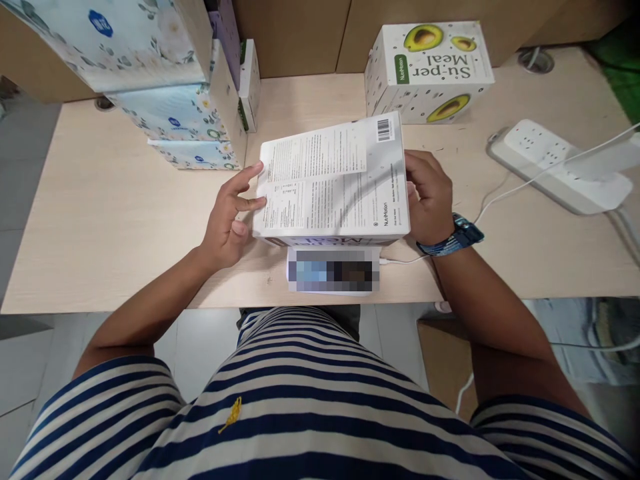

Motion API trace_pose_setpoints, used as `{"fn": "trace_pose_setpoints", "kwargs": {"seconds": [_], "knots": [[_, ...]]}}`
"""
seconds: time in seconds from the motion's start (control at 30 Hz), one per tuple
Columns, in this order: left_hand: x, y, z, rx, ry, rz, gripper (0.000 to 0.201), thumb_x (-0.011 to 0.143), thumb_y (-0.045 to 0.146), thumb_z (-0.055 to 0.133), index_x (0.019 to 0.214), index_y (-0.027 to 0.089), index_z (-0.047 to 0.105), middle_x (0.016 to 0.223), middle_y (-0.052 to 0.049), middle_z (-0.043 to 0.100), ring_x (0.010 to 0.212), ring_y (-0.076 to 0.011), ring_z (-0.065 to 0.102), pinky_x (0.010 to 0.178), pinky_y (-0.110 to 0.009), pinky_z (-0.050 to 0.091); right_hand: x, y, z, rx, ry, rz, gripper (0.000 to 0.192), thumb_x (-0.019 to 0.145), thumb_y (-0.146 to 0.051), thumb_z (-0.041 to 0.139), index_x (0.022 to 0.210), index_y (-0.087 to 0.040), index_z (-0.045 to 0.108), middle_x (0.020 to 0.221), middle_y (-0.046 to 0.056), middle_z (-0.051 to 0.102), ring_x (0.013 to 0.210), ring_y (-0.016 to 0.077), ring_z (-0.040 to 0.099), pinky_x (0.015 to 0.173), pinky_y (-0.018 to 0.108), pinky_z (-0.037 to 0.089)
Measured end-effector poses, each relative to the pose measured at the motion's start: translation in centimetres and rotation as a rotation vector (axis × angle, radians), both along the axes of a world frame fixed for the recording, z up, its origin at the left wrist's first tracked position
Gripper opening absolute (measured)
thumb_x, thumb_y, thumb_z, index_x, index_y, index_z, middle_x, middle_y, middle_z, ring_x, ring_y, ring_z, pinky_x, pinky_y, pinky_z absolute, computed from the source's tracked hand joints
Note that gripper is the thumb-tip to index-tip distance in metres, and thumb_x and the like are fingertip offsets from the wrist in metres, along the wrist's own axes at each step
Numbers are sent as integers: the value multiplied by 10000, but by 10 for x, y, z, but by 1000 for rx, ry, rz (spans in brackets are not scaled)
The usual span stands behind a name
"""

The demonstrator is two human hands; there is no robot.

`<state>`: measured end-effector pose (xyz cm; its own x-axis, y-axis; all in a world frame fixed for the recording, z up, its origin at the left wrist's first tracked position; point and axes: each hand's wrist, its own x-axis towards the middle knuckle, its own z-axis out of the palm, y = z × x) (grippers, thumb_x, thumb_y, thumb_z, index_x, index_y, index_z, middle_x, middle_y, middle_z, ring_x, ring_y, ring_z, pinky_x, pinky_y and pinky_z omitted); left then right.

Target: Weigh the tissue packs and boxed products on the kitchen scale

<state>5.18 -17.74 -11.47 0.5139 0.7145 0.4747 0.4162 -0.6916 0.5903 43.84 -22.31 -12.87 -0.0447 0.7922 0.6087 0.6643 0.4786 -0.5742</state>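
Note:
A white carton with dense printed text and a barcode is held between my two hands above the table, its text side facing up. My left hand presses its fingertips to the carton's left edge. At the right edge, my right hand grips with curled fingers, partly hidden by the carton; a patterned band is on that wrist. Just below the carton's near edge lies a phone with a blurred screen and a white cable plugged into its right end.
A "Super Meal" box with avocado pictures stands at the back. Stacked tissue packs rise at the left, beside a small white-green box. A white power strip with cables lies at the right. The table's edge runs close to my body.

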Motion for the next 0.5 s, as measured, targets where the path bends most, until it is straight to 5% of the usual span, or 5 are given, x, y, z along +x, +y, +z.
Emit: {"fn": "trace_pose_setpoints", "kwargs": {"seconds": [0.23, 0.5], "knots": [[3, -3, 8, 33, -27, 41, 731, 1099, 841, 190, 1081, 256, 628, 1733, -61, 569, 1637, -244, 517, 1248, -606, 526, 6, -1, -8, -56, -141, 20, 813, 1076, -814, 322, 1718, -333, 452, 1571, 148, 652, 1387, 346, 675, 1104, 538, 644], [-1, 0, 7, 87, -199, 26, 462, 1162, 569, 453, 869, 245, 603, 1307, -99, 836, 1255, -230, 791, 1048, -481, 650, -16, 6, 4, 64, -148, 217, 874, 1064, -838, 269, 1812, -385, 251, 1831, 94, 414, 1656, 384, 477, 1329, 645, 486]]}}
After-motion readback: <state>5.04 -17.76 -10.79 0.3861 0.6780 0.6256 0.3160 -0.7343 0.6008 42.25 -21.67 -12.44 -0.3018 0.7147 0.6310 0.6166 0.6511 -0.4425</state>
